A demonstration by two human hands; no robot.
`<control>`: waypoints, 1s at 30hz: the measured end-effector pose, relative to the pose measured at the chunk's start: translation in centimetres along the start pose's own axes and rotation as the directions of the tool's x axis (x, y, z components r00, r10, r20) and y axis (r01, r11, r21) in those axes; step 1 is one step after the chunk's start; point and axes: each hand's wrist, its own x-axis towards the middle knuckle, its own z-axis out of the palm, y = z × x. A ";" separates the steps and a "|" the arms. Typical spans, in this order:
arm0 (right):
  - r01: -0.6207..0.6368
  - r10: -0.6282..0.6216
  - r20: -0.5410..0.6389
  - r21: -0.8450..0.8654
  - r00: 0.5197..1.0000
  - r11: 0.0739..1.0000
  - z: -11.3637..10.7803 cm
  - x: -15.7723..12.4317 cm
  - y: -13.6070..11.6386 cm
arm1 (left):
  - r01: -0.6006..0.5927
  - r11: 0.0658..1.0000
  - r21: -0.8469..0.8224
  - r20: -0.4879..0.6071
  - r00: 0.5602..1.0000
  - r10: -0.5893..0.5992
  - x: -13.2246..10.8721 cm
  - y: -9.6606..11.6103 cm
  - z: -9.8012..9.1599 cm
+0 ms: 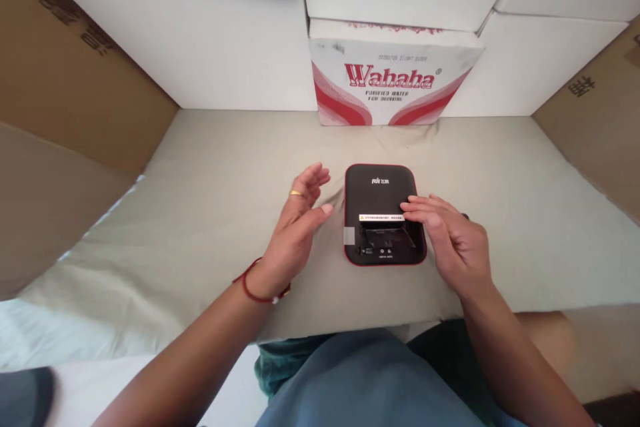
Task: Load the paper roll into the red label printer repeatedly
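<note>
On the cloth-covered table lies a flat black device (384, 197) with rounded corners and a thin red rim. It has white lettering near its far edge, a white warning strip across the middle, a recessed glossy panel below that and a pale tab at its left edge. My left hand (300, 223), with a ring and a red bracelet, is held apart from the device on its left, fingers stretched out and holding nothing. Over the device's right edge reach the extended fingers of my right hand (450, 233); whether they touch its surface I cannot tell.
Behind the device a white and red Wahaha water carton (395, 80) stands against stacked white boxes (240, 47). Brown cardboard walls flank the table on the left (85, 60) and right (595, 113). The beige cloth (200, 213) has some wrinkles.
</note>
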 end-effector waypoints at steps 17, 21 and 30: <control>0.385 -0.358 0.204 -0.107 0.911 0.917 -0.9 -5.4 -1.2 | 0.194 0.903 -0.384 0.359 0.932 -0.047 0.8 -4.0 1.5; 0.419 -0.388 0.208 -0.130 0.898 0.899 -1.1 -5.5 -1.0 | 0.181 0.914 -0.364 0.349 0.936 -0.046 0.7 -4.6 1.5; 0.130 -0.114 0.215 -0.059 0.970 0.990 -2.7 0.4 -2.1 | 0.170 0.898 -0.406 0.355 0.935 -0.016 1.0 -5.5 1.8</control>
